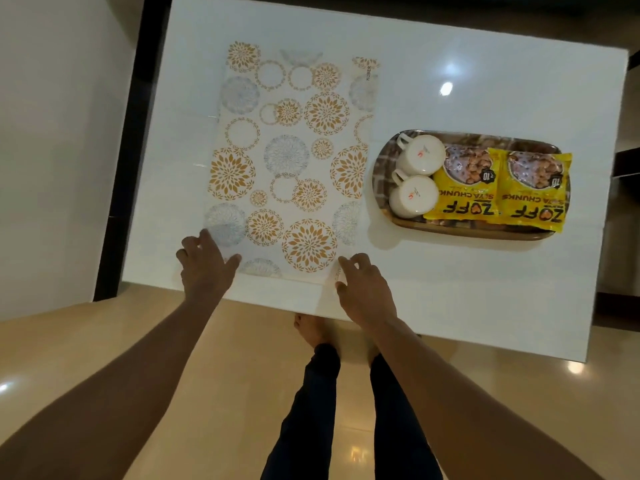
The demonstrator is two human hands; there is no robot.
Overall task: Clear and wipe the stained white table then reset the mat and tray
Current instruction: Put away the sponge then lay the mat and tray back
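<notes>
Rectangular floral-print mat (289, 161) lies flat on glossy white table (485, 81), left hand (204, 265) pressing its near-left corner with relaxed fingers, right hand (363, 289) pinching the near-right corner; oval tray (381, 174) beside it.

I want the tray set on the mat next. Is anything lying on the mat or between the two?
Nothing visible does. The mat lies flat and bare apart from the left hand and right hand at its near corners; only bare table separates it from the tray.
</notes>
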